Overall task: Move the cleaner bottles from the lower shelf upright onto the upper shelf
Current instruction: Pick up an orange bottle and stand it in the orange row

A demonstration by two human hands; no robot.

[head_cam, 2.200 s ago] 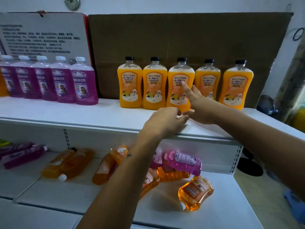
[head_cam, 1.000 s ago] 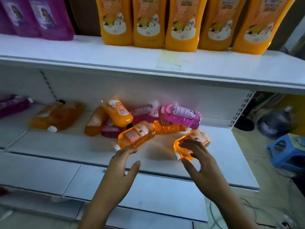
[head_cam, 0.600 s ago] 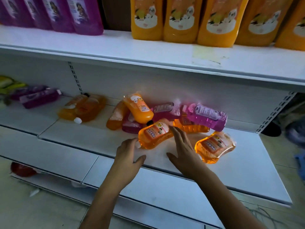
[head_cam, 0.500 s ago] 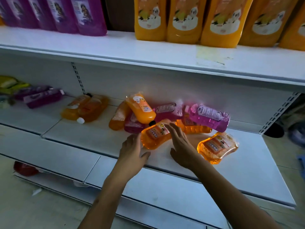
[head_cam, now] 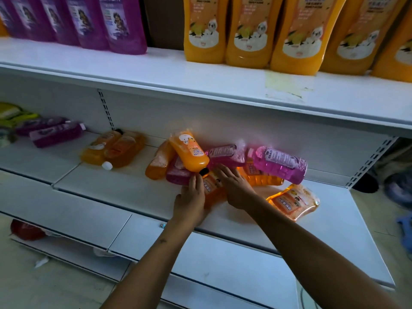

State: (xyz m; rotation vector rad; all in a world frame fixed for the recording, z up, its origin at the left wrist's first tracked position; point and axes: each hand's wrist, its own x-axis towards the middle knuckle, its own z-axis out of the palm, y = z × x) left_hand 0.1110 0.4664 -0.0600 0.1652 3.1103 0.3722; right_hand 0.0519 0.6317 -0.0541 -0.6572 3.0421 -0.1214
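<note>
A heap of orange and pink cleaner bottles lies on the lower shelf (head_cam: 133,195). My left hand (head_cam: 192,198) and my right hand (head_cam: 236,186) close from both sides around a clear orange bottle (head_cam: 213,188) lying at the front of the heap. An opaque orange bottle (head_cam: 189,153) leans above it with its black cap touching my fingers. A pink bottle (head_cam: 278,163) lies on top at the right. Another clear orange bottle (head_cam: 293,201) lies apart at the right. On the upper shelf (head_cam: 200,79) stand several orange bottles (head_cam: 249,32) and purple bottles (head_cam: 120,23), all upright.
Two more orange bottles (head_cam: 113,149) lie further left on the lower shelf, with purple bottles (head_cam: 55,133) and a yellow-green pack (head_cam: 13,113) at the far left. A yellowish stain (head_cam: 283,88) marks the upper shelf's front. A blue stool (head_cam: 405,228) stands on the floor at right.
Both hands have moved forward from the shelf's front edge and now press on either side of the clear orange bottle. The camera has come closer to the shelves.
</note>
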